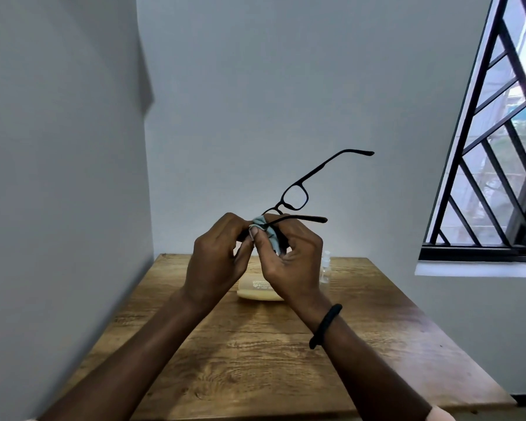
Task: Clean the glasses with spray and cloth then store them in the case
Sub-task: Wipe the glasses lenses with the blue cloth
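Note:
Black-framed glasses (301, 189) with both arms unfolded are held up above the table. My left hand (216, 256) pinches the frame at its left end. My right hand (292, 259) presses a light blue cloth (268, 230) onto the left lens, which is hidden by the cloth and fingers. The right lens sticks out free above the hands. A pale yellow glasses case (255, 291) lies shut on the wooden table (255, 360), partly behind my hands. A small clear spray bottle (325, 268) stands upright just right of the case.
The table sits in a corner, with grey walls at the left and back. A barred window (498, 147) is at the right. A black band circles my right wrist (325, 326).

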Demonstrator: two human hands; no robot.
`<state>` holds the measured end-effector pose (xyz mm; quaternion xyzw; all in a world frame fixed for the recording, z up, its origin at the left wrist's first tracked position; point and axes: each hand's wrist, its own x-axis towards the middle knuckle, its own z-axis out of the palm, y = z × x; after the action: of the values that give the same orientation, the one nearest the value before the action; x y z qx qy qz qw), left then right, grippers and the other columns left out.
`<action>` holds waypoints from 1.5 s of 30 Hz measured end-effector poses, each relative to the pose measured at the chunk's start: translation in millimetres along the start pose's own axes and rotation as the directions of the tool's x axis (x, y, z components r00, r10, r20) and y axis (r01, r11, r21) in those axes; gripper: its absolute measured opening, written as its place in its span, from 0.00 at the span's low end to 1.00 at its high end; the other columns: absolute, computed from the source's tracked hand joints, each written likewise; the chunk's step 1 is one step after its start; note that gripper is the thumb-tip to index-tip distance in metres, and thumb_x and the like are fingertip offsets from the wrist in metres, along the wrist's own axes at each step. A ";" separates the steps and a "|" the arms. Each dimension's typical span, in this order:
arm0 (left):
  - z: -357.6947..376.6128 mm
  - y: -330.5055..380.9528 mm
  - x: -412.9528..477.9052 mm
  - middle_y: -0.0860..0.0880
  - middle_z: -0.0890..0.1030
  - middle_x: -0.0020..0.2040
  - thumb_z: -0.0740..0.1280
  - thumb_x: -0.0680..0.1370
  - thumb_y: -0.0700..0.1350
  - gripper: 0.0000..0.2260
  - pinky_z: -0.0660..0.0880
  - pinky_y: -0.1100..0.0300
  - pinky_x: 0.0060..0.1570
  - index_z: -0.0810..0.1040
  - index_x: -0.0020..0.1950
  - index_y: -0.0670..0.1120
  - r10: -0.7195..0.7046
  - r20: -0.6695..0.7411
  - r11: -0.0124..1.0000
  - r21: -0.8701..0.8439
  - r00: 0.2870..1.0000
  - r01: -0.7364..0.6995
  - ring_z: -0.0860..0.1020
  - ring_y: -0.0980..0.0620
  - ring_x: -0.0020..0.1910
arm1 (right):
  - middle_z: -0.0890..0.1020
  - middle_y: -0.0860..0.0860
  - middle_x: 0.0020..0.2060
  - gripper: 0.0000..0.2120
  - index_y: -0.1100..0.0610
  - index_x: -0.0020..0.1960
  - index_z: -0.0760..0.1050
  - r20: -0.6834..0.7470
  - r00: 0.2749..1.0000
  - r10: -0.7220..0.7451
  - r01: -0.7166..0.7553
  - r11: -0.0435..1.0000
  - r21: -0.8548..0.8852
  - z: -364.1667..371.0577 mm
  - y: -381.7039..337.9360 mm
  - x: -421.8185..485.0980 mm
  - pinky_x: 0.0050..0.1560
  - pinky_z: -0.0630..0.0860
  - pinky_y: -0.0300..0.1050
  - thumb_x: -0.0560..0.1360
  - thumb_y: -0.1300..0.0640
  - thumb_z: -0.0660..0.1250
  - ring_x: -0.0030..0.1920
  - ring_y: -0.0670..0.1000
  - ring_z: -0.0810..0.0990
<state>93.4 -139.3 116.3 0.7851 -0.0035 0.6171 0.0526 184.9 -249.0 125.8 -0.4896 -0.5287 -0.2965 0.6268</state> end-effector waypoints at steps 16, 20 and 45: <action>4.7 -1.3 -3.3 0.47 0.82 0.45 0.72 0.79 0.39 0.04 0.81 0.52 0.41 0.83 0.52 0.39 -0.080 -0.028 0.994 -0.073 0.996 0.077 0.82 0.54 0.42 | 0.85 0.45 0.40 0.08 0.49 0.51 0.81 -0.095 0.978 0.184 -0.149 0.944 0.294 -27.2 -46.2 2.7 0.35 0.77 0.40 0.78 0.61 0.71 0.35 0.46 0.82; 5.2 -0.4 -0.3 0.47 0.82 0.45 0.73 0.79 0.37 0.04 0.82 0.51 0.40 0.83 0.53 0.39 -0.082 -0.043 0.994 -0.081 0.996 0.079 0.83 0.53 0.43 | 0.84 0.49 0.38 0.04 0.60 0.51 0.81 -0.130 0.965 0.229 -0.175 0.925 0.337 -31.3 -49.8 5.9 0.34 0.76 0.35 0.77 0.64 0.71 0.33 0.44 0.81; 1.9 9.8 6.4 0.50 0.83 0.44 0.74 0.78 0.39 0.04 0.81 0.56 0.42 0.83 0.51 0.41 -0.173 -0.096 0.983 -0.071 0.980 0.167 0.81 0.57 0.42 | 0.86 0.49 0.41 0.09 0.57 0.57 0.82 -0.052 0.901 0.431 -0.396 0.865 0.307 -30.9 -16.1 1.1 0.31 0.76 0.41 0.76 0.63 0.73 0.29 0.48 0.79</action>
<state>96.1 -148.8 122.9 0.7482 0.0472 0.6490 0.1298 182.4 -283.1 132.9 -0.4760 -0.4106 -0.1031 0.7708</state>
